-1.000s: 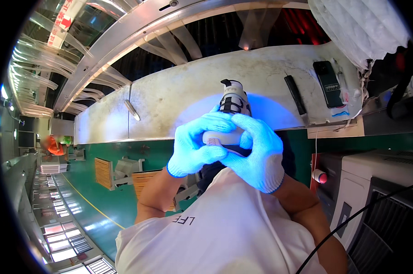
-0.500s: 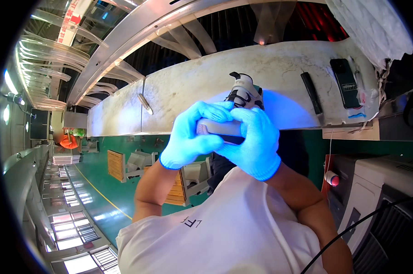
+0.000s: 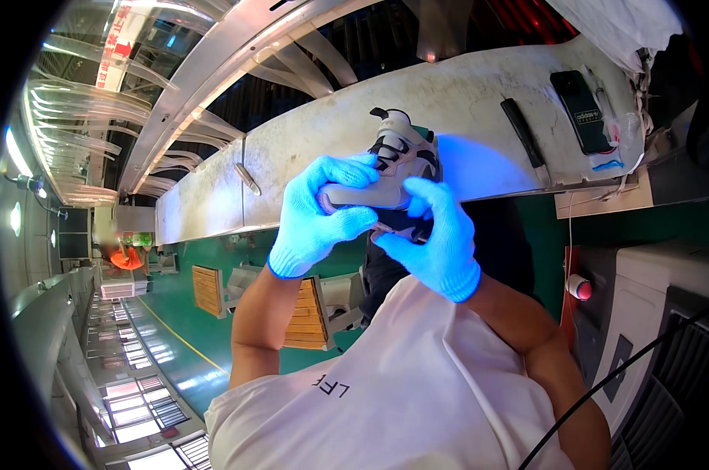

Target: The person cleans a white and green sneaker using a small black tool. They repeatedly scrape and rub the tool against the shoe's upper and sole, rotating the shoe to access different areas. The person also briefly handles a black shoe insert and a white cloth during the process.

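Observation:
A grey, white and black sneaker is held over the near edge of the workbench, with its pull tab pointing away from me. My left hand, in a knitted glove lit blue, is closed around its smooth grey front end, thumb below and fingers above. On the other side my right hand, gloved alike, has its curled fingers and thumb against the shoe. A dark part shows low between the hands; whether it belongs to the same shoe I cannot tell.
On the long pale workbench lie a small knife-like tool at left, a black-handled tool and a dark phone at right. Wooden-topped seats stand on the green floor. A grey machine stands at right.
My right hand has drawn back from the grey front end, its fingers now farther from my left hand. More of the sneaker's upper shows. The left hand keeps its hold.

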Demonstrator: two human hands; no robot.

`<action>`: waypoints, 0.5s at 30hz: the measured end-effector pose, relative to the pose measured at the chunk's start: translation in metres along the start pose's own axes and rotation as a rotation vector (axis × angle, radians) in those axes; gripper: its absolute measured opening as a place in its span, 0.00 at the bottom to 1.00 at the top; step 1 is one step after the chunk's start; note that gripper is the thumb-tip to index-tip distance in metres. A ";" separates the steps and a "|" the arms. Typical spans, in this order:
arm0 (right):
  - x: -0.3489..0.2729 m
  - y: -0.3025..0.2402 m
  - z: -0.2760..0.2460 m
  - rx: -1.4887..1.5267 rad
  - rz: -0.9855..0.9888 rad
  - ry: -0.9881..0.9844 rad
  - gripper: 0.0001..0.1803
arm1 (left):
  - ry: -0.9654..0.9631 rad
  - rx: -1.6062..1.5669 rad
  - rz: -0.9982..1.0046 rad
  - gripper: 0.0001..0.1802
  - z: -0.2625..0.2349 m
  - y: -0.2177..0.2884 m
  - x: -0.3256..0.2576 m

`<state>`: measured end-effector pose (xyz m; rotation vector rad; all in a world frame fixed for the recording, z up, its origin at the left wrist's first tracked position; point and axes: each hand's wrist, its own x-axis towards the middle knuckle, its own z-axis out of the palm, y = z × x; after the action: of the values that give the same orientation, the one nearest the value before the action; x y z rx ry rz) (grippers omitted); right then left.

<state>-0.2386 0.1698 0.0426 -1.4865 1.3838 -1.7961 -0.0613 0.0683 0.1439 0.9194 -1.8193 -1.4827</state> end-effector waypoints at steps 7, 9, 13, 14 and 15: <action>0.023 0.007 0.002 -0.069 -0.096 -0.011 0.43 | -0.047 -0.014 -0.013 0.24 -0.013 -0.002 0.015; 0.027 0.008 0.003 -0.081 -0.101 -0.021 0.42 | -0.059 -0.047 -0.021 0.24 -0.017 -0.004 0.019; 0.042 0.015 0.007 -0.095 -0.131 -0.034 0.41 | -0.076 -0.115 -0.035 0.24 -0.030 -0.014 0.026; 0.047 0.017 0.009 -0.092 -0.119 -0.056 0.41 | -0.081 -0.124 -0.036 0.24 -0.035 -0.015 0.030; 0.052 0.020 0.010 -0.088 -0.107 -0.077 0.41 | -0.109 -0.091 -0.031 0.24 -0.041 -0.014 0.034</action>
<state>-0.2515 0.1155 0.0495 -1.6872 1.3855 -1.7403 -0.0458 0.0157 0.1385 0.8408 -1.8048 -1.6493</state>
